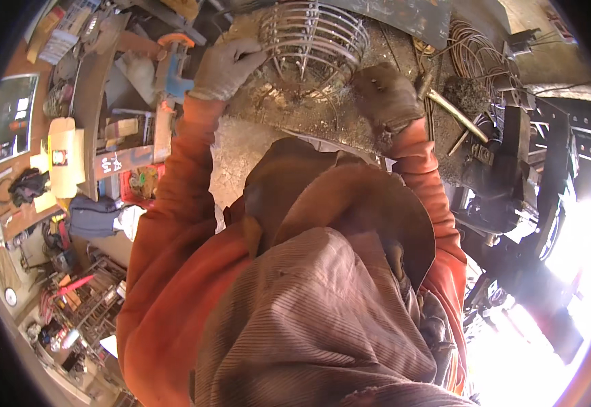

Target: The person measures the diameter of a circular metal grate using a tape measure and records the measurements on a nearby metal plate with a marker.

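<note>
A round metal wire cage point(313, 42) with curved hoops and crossing ribs sits on the dirty workbench point(248, 108). My left hand point(226, 69), in a pale worn glove, is closed with its fingertips on the cage's left end. At the cage's near right side is my right hand point(386, 98), in a dark, dirty glove. Its fingers look curled, and whatever they hold is hidden. A hammer point(455, 112) with a pale metal handle lies just right of that hand.
A coil of thin wire point(475, 51) lies at the back right. Left of my left hand stands a blue clamp-like tool point(175, 76) with an orange top. Wooden shelving point(95, 102) holds clutter at the left. Dark machinery point(505, 197) stands on the right, before bright light.
</note>
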A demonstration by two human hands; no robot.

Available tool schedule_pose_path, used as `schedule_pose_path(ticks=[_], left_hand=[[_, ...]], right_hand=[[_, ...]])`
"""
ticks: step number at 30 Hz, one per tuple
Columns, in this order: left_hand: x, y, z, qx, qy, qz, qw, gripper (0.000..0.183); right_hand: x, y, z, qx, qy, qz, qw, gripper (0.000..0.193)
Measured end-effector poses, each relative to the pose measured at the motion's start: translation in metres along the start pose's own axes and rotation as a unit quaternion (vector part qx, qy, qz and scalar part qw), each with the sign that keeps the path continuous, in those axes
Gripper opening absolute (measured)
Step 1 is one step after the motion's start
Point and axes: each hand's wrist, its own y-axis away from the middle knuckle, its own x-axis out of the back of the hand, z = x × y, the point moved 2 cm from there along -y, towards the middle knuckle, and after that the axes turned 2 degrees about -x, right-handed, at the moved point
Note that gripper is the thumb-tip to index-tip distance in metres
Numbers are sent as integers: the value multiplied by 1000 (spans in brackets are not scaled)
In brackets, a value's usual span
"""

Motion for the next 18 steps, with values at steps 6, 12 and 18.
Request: schedule_pose_path(ticks=[6,12,18], left_hand=[[-23,-6,30,61,35,-54,996,20],[-45,2,5,73,101,-36,992,21],[-45,12,40,80,84,36,993,22]], right_hand=[[27,8,30,-52,-37,28,998,38],[14,33,13,32,265,-19,963,65],[18,40,14,-56,163,-20,985,53]])
